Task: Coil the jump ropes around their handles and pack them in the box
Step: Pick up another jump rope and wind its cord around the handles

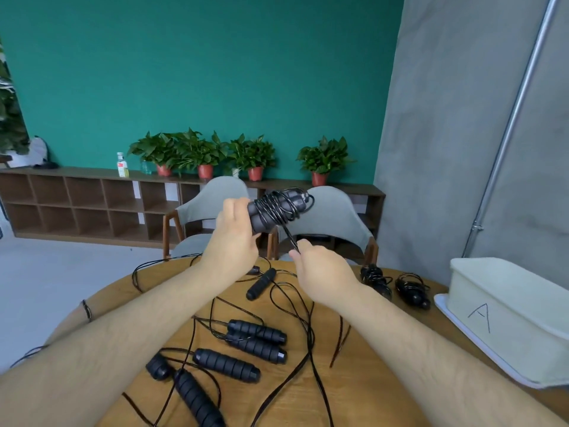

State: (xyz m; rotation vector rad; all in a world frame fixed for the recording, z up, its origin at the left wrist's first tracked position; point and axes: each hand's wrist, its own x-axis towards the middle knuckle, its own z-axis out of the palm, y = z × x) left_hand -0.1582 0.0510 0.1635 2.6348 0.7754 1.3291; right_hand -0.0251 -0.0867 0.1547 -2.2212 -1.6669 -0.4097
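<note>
My left hand (235, 232) grips a pair of black jump-rope handles (277, 211), raised above the table, with black cord wound around them. My right hand (320, 269) pinches the free end of that cord (291, 238) just below the bundle. On the round wooden table (369, 380) lie several loose black handles (257, 337) with tangled cords. Two coiled rope bundles (395, 285) rest at the far right of the table. The white box (508, 322), marked "A", stands at the right on a white lid or tray.
Two grey chairs (332, 217) stand behind the table. A low wooden shelf (92, 204) with potted plants (255, 158) runs along the green wall. A grey curtain and metal pole (508, 134) are at the right. Loose cords hang over the table's left edge.
</note>
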